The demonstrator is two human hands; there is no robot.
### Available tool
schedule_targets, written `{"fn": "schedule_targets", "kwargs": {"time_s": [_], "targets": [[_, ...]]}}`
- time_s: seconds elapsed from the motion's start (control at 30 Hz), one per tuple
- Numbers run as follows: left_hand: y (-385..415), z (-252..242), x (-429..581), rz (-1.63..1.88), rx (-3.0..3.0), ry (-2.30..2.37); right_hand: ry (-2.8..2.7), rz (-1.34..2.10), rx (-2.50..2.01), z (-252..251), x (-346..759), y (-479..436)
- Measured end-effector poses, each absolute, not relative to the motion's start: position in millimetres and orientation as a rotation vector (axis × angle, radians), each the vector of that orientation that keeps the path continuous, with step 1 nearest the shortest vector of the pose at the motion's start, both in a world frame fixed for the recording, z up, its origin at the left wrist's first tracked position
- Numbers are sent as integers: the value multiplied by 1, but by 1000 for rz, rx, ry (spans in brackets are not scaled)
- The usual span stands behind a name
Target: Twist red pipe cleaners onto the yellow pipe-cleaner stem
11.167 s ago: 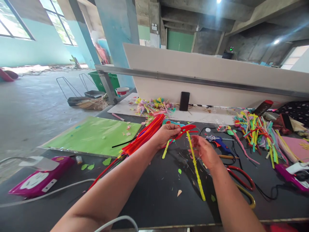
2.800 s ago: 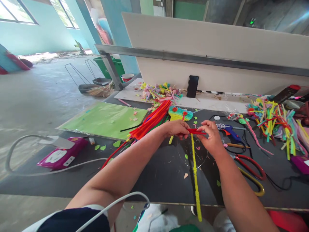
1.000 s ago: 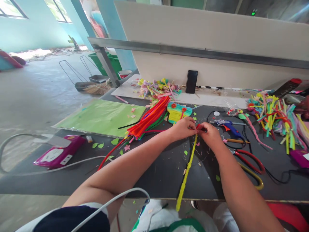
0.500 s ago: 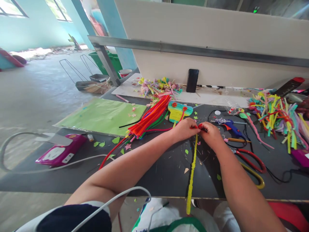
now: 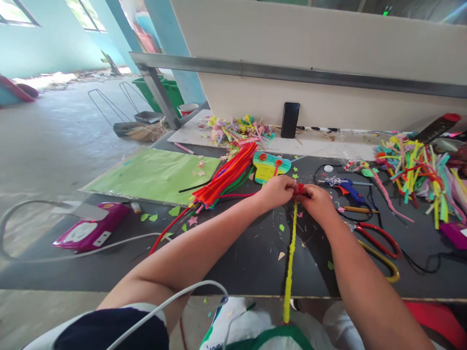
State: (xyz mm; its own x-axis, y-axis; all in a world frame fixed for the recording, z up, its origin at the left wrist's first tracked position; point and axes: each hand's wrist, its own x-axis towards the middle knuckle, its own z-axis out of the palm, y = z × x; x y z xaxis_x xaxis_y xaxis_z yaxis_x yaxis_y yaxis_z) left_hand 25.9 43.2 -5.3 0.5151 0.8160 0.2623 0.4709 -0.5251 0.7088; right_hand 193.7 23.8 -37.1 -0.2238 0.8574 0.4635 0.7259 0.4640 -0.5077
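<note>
Head view: your left hand and right hand meet fingertip to fingertip above the black table, both pinched shut on a small red pipe cleaner piece at the top of a long yellow pipe cleaner. The yellow stem runs from between your hands straight back toward you, past the table's near edge. Just beyond your left hand lies a yellow and teal woven piece, with a bundle of red and orange pipe cleaners to its left. Just right of your right hand lie a blue glue gun and red-handled scissors. Farther right sits a heap of cut coloured pipe cleaners.
</note>
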Motion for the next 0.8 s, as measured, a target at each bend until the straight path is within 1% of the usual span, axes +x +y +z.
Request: {"fn": "schedule_targets", "kwargs": {"time_s": [0.1, 0.27, 0.4, 0.53, 0.7, 0.8], "targets": [[44, -9, 27, 874, 2031, 1107, -1998, 263, -1311, -36, 192, 23], [42, -12, 28, 906, 2092, 1132, -1961, 273, -1278, -37, 189, 23], [43, -8, 27, 843, 2175, 1206, -1920, 332, -1352, -35, 191, 22], [44, -6, 25, 777, 2237, 1270, -1767, 450, -1452, -33, 193, 20], [41, -3, 24, 711, 2177, 1357, -1578, 578, -1367, -35, 195, 19], [39, 1, 25, 726, 2134, 1417, -1526, 598, -1324, -37, 197, 19]]}}
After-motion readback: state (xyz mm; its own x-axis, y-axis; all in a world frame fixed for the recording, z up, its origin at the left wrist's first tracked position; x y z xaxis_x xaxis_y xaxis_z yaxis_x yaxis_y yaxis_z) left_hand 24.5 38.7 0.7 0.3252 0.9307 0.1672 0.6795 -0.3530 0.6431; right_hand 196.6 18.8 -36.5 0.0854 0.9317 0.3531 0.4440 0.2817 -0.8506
